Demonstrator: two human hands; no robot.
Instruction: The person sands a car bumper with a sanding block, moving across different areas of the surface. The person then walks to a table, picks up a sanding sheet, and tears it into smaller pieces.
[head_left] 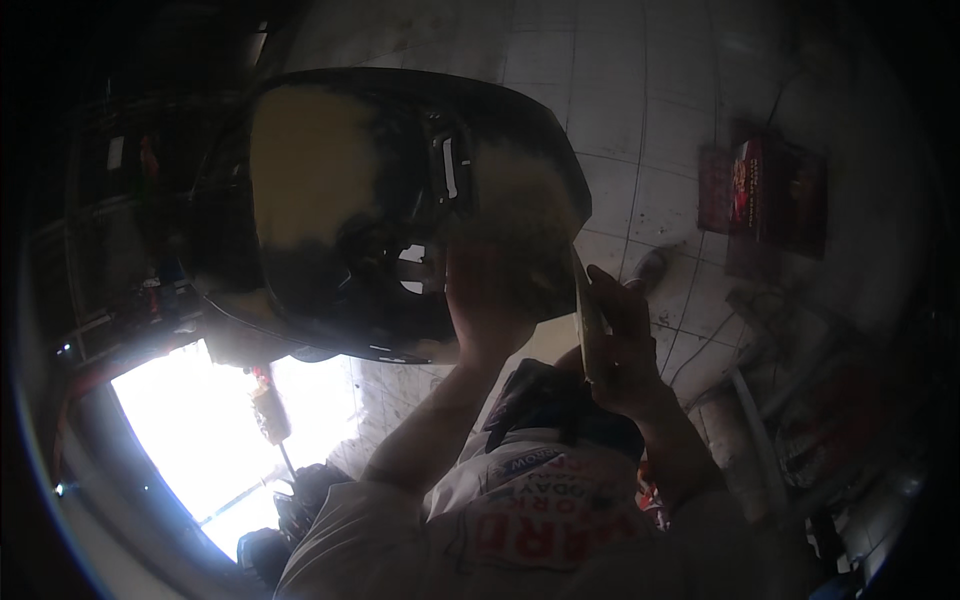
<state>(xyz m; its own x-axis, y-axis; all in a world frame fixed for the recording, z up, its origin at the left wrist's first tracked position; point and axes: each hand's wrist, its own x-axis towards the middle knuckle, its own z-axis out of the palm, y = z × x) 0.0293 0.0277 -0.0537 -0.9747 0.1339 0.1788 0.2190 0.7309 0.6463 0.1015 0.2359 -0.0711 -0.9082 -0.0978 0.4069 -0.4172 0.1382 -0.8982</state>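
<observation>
A large black, curved vehicle body panel (410,215) with tan patches fills the upper middle of the head view. It has two cut-out openings near its centre. My left hand (483,295) lies against the panel's near side beside the lower opening; its fingers point away from me and look stretched out, though shadow dims them. At the panel's right edge, my right hand (622,345) is closed on a thin, pale flat sheet (588,325), seen almost edge-on. The sheet's upper end meets the panel's edge. Poor light hides its material.
A red box (765,195) stands on the tiled floor (610,100) at the right. Below it lie a shoe (648,268) and a cable (715,345). Bright light fills an opening (190,420) at the lower left. Dim shelving lines the far left.
</observation>
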